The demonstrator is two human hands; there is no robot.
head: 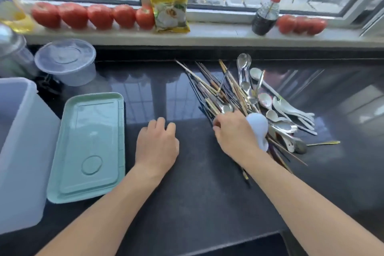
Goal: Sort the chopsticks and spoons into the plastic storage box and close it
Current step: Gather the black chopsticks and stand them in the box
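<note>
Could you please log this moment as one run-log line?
right hand: reaching into chopsticks | left hand: resting on counter | lid: off, beside storage box | spoons: unsorted

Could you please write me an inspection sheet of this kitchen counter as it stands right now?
Surface: dark glossy countertop, reflecting the window.
Job's things: chopsticks and spoons heaped in one tangled pile; plastic storage box open at far left; green lid lying flat beside it.
Clutter: lidded round container.
Hands: left hand rests on the counter, holding nothing; right hand reaches into the pile, grip hidden.
Cables: nothing seen.
Surroundings: sill with tomatoes, yellow packet, dark spray bottle; barred window behind.
</note>
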